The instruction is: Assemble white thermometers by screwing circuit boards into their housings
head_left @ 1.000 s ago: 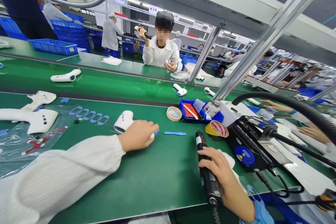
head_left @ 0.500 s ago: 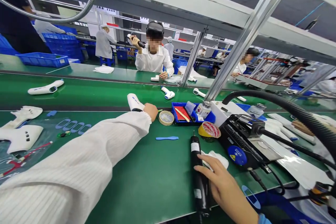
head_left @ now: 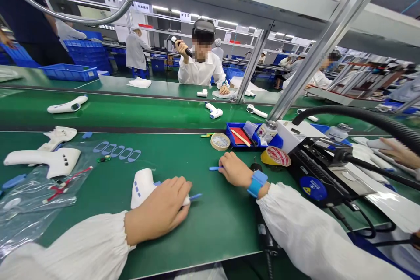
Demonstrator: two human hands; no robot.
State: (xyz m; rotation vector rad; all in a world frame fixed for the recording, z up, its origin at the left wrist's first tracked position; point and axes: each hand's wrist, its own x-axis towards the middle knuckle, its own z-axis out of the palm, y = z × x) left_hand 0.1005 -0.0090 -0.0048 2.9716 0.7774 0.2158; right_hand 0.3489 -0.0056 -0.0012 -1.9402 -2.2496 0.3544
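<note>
My left hand (head_left: 160, 208) is wrapped over the handle of a white gun-shaped device (head_left: 142, 188), which lies on the green table with a blue tip poking out beyond my fingers. My right hand (head_left: 234, 169) pinches the right end of a flat blue tool (head_left: 214, 168), low over the table. A blue band circles the right wrist. Under the right forearm lies a black electric screwdriver (head_left: 266, 238), mostly covered by the sleeve. A round tub of small parts (head_left: 220, 141) sits just beyond the right hand.
Behind the right hand are a blue tray (head_left: 241, 145) and yellow tape (head_left: 275, 156). A black box (head_left: 315, 170) with cables stands at right. White shells (head_left: 62, 162), a plastic bag (head_left: 29, 214) and red wires lie left. Devices rest on the green belt (head_left: 131, 113); a person sits opposite.
My left hand has come back from the belt's edge with the white device. The right hand has left the screwdriver, moved forward and left, and taken hold of the blue tool.
</note>
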